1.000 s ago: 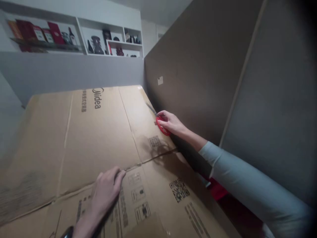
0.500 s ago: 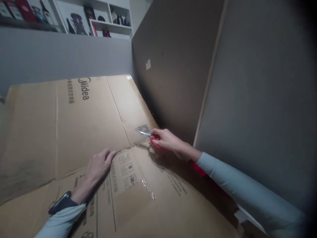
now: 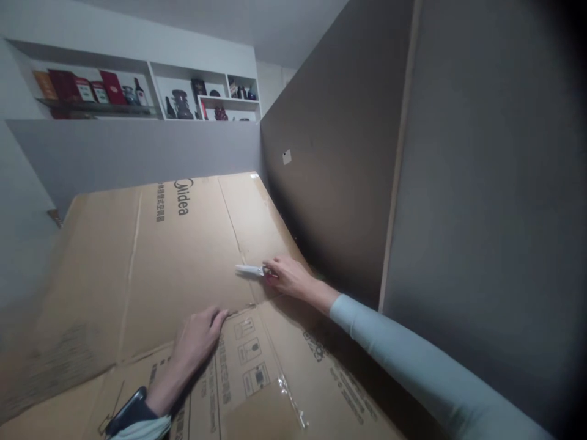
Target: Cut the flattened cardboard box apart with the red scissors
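A large flattened cardboard box (image 3: 197, 269) printed "Midea" spreads out below me, with creases and a seam across it. My right hand (image 3: 287, 276) is closed on a pair of scissors (image 3: 251, 271) with red handles, held above the cardboard. Their blades point left and are blurred. My left hand (image 3: 197, 336) rests at the seam between two panels, its fingers curled against the cardboard edge and its thumb along it. Part of those fingers is hidden. A strip of clear tape (image 3: 293, 400) glints on the lower panel.
A dark panel (image 3: 339, 146) stands close along the right of the cardboard, with a grey panel (image 3: 486, 183) nearer me. Behind a low grey wall (image 3: 137, 153), white shelves (image 3: 158, 91) hold bottles, boxes and vases. A dark watch (image 3: 128, 412) is on my left wrist.
My view has tilted up, showing more of the shelves. My right hand has shifted the scissors left across the cardboard, away from the printed square code. The left hand keeps its place at the seam.
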The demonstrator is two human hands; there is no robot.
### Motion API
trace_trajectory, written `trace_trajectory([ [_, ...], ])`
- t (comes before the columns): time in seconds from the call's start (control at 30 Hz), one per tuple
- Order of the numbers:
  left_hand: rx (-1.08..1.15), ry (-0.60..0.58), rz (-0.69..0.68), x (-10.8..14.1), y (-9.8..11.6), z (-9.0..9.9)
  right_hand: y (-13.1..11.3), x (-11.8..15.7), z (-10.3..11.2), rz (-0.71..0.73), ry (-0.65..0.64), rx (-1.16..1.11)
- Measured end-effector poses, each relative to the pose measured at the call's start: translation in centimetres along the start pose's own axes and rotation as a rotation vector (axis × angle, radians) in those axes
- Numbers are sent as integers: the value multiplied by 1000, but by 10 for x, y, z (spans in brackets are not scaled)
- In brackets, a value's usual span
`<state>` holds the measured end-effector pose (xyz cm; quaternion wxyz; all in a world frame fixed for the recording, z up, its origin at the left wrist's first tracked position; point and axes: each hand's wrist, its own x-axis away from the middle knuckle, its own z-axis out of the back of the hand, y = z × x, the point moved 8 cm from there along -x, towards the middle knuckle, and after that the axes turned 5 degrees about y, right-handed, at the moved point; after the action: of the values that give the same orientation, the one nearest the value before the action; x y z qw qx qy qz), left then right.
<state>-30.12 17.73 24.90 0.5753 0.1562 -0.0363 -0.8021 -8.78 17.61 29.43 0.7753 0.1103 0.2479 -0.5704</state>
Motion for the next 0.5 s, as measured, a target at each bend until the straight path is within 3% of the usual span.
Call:
trace_trajectory([
  [0.13, -16, -10, -14, -1, 0, -3, 30, 2, 15, -283, 133, 61],
  [0.23, -32, -10, -29, -2, -1, -5, 55, 5, 27, -459, 140, 104],
  [0.33, -45, -10, -28, -3, -1, -7, 72, 3, 39, -553, 71, 137],
  [0.5, -53, -26, -20, -2, -1, -7, 94, -4, 47, -576, -152, 159],
])
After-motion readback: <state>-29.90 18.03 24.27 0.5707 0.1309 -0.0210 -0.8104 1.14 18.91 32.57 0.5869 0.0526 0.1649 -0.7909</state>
